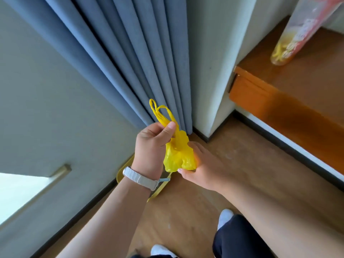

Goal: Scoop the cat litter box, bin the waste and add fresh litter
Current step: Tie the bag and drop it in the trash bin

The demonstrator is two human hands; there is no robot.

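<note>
A small crumpled yellow plastic bag (177, 153) hangs in front of me above the wooden floor. My left hand (151, 146), with a pale watch strap on the wrist, pinches the bag's thin handles near the top, and the loops stick up past my thumb. My right hand (202, 168) cups the bag's lower end from the right, fingers against the plastic. A yellow rimmed object (160, 189) lies on the floor under my left wrist, mostly hidden; I cannot tell what it is. No litter box is in view.
Blue curtains (141, 58) hang in the corner ahead. A grey door with a metal handle (60, 172) is on the left. An orange wooden shelf (279, 101) at the right carries a clear plastic bag holding yellow bags (296, 34). My feet in white socks (224, 216) stand below.
</note>
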